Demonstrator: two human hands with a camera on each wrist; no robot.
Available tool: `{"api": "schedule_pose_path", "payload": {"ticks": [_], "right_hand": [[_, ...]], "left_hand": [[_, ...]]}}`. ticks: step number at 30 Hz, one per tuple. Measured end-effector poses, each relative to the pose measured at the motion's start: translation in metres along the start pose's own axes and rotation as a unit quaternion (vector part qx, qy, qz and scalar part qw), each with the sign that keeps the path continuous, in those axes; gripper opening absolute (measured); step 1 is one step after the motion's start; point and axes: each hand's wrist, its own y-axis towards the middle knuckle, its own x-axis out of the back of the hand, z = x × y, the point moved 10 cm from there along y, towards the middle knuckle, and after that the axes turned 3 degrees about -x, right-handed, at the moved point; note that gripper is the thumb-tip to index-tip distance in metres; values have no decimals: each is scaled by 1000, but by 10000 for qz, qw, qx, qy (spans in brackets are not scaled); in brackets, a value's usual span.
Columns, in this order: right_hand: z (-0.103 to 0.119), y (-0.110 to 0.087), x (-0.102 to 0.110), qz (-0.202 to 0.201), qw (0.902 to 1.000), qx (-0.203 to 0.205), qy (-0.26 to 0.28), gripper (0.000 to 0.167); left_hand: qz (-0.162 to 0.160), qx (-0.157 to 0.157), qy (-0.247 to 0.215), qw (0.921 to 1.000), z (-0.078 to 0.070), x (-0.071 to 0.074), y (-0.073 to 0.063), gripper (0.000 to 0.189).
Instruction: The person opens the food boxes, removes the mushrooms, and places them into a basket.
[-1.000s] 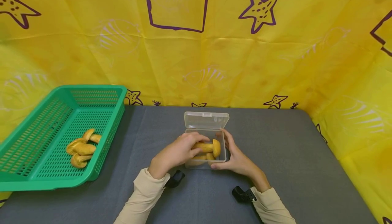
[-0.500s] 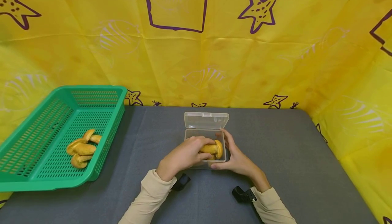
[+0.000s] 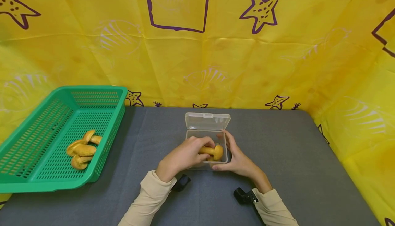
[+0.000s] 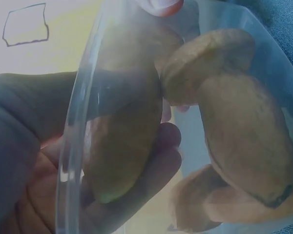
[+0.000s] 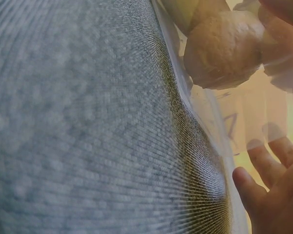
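In the head view, a clear plastic box (image 3: 197, 133) stands mid-table, its hinged lid (image 3: 208, 121) raised at the back. My left hand (image 3: 185, 154) reaches inside and grips a yellow-brown mushroom (image 3: 218, 153) by its stem, the cap pointing right. Through the box wall, the left wrist view shows thumb and fingers around a mushroom (image 4: 127, 146), with other mushrooms (image 4: 244, 131) lying beside it. My right hand (image 3: 242, 162) holds the box's right side, thumb at the front corner and fingers along the side wall. Rounded mushroom caps (image 5: 224, 51) show through plastic in the right wrist view.
On the left, a green slotted basket (image 3: 115, 126) holds several more mushrooms (image 3: 83, 149). A grey cloth (image 3: 277, 143) covers the table. Behind it and along the right hangs a yellow printed curtain (image 3: 172, 64).
My left hand has moved right and deeper into the box with the mushroom, whose cap has turned and lowered. The right hand and box stay in place.
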Motion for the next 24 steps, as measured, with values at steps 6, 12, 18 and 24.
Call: {"api": "schedule_pose_path", "payload": {"ticks": [6, 12, 18, 24], "right_hand": [[-1, 0, 0, 17, 10000, 5, -12, 116], [1, 1, 0, 19, 10000, 73, -64, 118], [1, 1, 0, 27, 10000, 85, -25, 118], [0, 0, -1, 20, 10000, 93, 23, 118]], "left_hand": [[76, 20, 122, 9999, 0, 0, 1, 26], [70, 28, 225, 9997, 1, 0, 1, 23], [54, -85, 260, 9996, 0, 3, 0, 22], [-179, -90, 211, 9996, 0, 11, -4, 23]]}}
